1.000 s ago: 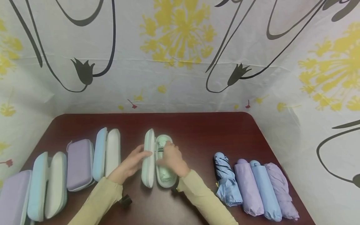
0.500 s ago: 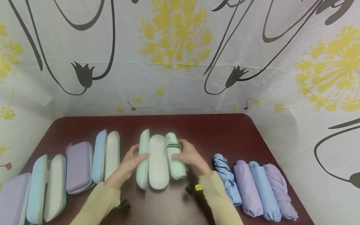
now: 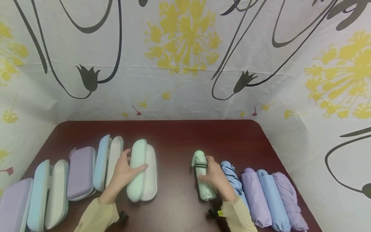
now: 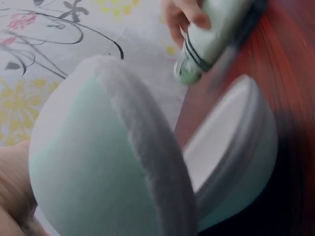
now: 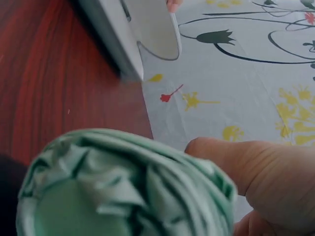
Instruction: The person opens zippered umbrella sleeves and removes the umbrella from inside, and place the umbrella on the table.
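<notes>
A mint-green hard case [image 3: 138,170] lies unlatched left of the table's middle, its lid tilted partly over the pale inner half [image 3: 151,174]. My left hand [image 3: 122,172] grips the lid, thumb over its top and fingers on the outer side. In the left wrist view the case [image 4: 93,162] gapes, lid and base apart. My right hand [image 3: 216,177] holds a folded mint-green umbrella [image 3: 203,183] with dark stripes, beside the blue umbrella. The right wrist view shows the umbrella's gathered end [image 5: 123,191] close up, with the right thumb [image 5: 236,160] against it.
Folded umbrellas lie side by side on the right: striped blue [image 3: 232,175], purple [image 3: 256,199], plain blue [image 3: 273,199] and crumpled purple [image 3: 290,199]. On the left stand purple [image 3: 81,172] and blue [image 3: 101,162] cases, some open. A patterned cloth [image 3: 185,96] hangs behind the brown table [image 3: 176,138].
My right hand has lifted the mint umbrella out of the mint case and carried it right, near the blue umbrella. The left hand has shifted the case left and tilted its lid over.
</notes>
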`<state>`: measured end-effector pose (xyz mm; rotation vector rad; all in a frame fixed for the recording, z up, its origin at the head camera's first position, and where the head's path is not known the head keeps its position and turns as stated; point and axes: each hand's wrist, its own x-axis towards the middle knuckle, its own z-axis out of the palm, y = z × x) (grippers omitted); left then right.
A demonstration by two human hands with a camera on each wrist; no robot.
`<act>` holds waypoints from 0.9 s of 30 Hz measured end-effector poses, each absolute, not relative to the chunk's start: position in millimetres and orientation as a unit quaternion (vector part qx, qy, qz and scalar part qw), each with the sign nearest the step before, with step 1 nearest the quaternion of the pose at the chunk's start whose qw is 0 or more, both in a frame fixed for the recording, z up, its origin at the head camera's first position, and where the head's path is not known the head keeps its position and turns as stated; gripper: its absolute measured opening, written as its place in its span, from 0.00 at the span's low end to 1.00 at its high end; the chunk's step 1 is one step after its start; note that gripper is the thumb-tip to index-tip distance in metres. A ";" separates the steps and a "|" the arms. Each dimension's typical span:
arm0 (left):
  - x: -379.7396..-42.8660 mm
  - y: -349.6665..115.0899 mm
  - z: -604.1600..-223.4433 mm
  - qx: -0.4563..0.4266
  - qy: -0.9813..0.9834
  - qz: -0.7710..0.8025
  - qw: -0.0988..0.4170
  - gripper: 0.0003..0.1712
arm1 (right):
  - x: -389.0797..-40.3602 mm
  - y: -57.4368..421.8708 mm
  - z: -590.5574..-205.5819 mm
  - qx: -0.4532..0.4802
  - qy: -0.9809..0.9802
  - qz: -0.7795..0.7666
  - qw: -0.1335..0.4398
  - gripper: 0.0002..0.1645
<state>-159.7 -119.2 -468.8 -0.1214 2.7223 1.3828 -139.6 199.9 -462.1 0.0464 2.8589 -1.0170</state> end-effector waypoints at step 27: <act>-158.4 -97.6 -420.1 0.109 0.944 0.304 -0.072 0.31 | -140.5 167.7 -434.4 -0.072 0.983 -0.157 -0.058 0.45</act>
